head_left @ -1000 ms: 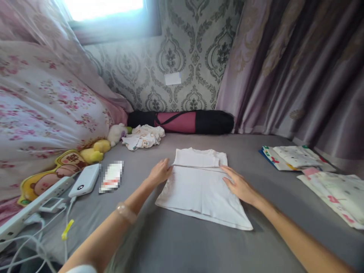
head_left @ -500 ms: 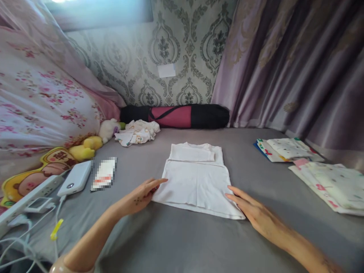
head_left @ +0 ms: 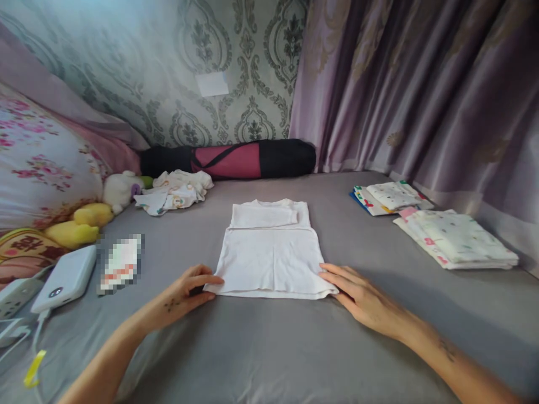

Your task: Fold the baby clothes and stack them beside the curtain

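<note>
A small white long-sleeved shirt [head_left: 269, 258] lies flat on the grey sheet, its sleeves folded across the upper part and its hem towards me. At the left corner of the hem, my left hand [head_left: 185, 294] has the cloth between thumb and index finger. My right hand [head_left: 357, 297] grips the opposite hem corner, fingers over the side edge and thumb low at the corner. What the right fingertips do under the cloth is partly hidden.
Folded clothes [head_left: 458, 238] lie in two piles at right, the farther pile [head_left: 391, 196] near the curtain. Crumpled printed cloth [head_left: 174, 191] lies at back left before a black and maroon roll bag [head_left: 229, 160]. A white power bank [head_left: 65, 278], plush toys [head_left: 92, 216] and cables are at left.
The view has shifted to the right and down. My left hand has gone from a pointing finger at the shirt's side to a pinch at the hem corner. The hem now lies straighter.
</note>
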Motion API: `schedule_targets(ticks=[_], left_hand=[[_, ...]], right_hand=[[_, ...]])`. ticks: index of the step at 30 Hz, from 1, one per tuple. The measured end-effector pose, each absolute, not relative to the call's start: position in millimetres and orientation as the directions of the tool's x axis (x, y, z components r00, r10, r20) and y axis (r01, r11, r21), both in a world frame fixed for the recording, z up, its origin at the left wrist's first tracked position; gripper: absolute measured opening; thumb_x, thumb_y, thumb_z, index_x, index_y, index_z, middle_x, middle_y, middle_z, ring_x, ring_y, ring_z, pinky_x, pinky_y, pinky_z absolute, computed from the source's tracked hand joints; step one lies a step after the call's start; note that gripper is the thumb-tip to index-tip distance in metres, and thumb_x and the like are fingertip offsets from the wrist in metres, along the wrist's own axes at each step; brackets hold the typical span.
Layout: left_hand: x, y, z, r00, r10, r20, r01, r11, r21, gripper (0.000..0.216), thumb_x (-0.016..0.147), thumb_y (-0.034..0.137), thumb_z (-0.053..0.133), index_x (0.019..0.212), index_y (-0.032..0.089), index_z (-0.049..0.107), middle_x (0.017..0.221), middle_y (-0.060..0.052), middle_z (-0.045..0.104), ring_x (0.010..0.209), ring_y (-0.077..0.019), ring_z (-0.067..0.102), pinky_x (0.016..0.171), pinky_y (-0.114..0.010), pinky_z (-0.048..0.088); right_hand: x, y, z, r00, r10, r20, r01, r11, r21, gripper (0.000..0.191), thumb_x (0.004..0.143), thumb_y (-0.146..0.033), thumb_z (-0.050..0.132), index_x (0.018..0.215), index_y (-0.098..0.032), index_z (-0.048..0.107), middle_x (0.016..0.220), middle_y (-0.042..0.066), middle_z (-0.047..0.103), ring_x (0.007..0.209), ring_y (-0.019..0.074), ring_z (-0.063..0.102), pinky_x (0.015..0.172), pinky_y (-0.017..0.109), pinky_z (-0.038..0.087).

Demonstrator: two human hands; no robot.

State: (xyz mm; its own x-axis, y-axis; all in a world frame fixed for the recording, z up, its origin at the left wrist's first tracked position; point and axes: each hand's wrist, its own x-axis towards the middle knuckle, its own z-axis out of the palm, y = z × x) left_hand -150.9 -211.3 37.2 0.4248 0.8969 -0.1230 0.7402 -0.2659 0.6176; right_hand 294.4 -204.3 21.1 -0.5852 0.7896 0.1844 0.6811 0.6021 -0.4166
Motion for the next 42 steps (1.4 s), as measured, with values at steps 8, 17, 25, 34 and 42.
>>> schedule_targets(ticks=[8,17,25,34,42], left_hand=[[-149.3,-212.5,38.1,0.464,0.886,-0.025,0.754,-0.380,0.536,0.055,0.076,0.008,0.042,0.127,0.026,0.053,0.120,-0.005,0.053,0.105,-0.0186,0.053,0.086,-0.026,0.046],[-142.4,-194.0,41.3,0.417,0.886,0.203,0.787,-0.464,0.406,0.023,0.092,0.027,0.045,0.104,0.024,0.065,0.100,-0.006,0.057,0.094,-0.0209,0.051,0.083,-0.031,0.045],[-141.1,-208.9,73.8,0.419,0.870,0.259,0.777,-0.491,0.394,0.031,0.096,0.037,0.042,0.109,0.028,0.069,0.114,-0.009,0.062,0.103,-0.0226,0.051,0.088,-0.035,0.046],[-143.7,-240.3,88.0,0.529,0.846,0.070,0.714,-0.488,0.502,0.031,0.093,0.033,0.050,0.119,0.039,0.066,0.121,-0.003,0.066,0.125,-0.0250,0.048,0.101,-0.043,0.047],[-147.7,-247.9,96.9,0.543,0.832,-0.110,0.613,-0.305,0.729,0.029,0.090,0.039,0.053,0.113,0.038,0.069,0.116,-0.005,0.069,0.110,-0.0248,0.061,0.092,-0.039,0.052]], right_hand=[[288.0,-194.5,27.0,-0.559,0.790,0.250,0.650,0.605,-0.459,0.045,0.088,-0.009,0.042,0.125,-0.028,0.061,0.121,0.003,0.066,0.113,0.0200,0.060,0.097,0.038,0.052],[284.5,-183.8,45.1,-0.466,0.831,0.305,0.639,0.554,-0.533,0.035,0.090,-0.018,0.046,0.116,-0.026,0.067,0.119,0.003,0.068,0.113,0.0199,0.062,0.101,0.037,0.050],[298.6,-193.6,56.7,-0.478,0.847,0.233,0.667,0.523,-0.530,0.039,0.091,-0.018,0.045,0.125,-0.026,0.064,0.128,0.001,0.064,0.119,0.0206,0.059,0.107,0.039,0.045],[320.6,-228.1,69.4,-0.569,0.807,0.157,0.705,0.576,-0.414,0.046,0.089,-0.013,0.049,0.126,-0.038,0.062,0.129,-0.003,0.062,0.125,0.0227,0.054,0.111,0.045,0.042],[339.9,-232.8,65.5,-0.572,0.820,0.027,0.705,0.508,-0.495,0.037,0.089,-0.024,0.056,0.121,-0.040,0.066,0.125,-0.002,0.065,0.120,0.0243,0.059,0.102,0.039,0.051]])
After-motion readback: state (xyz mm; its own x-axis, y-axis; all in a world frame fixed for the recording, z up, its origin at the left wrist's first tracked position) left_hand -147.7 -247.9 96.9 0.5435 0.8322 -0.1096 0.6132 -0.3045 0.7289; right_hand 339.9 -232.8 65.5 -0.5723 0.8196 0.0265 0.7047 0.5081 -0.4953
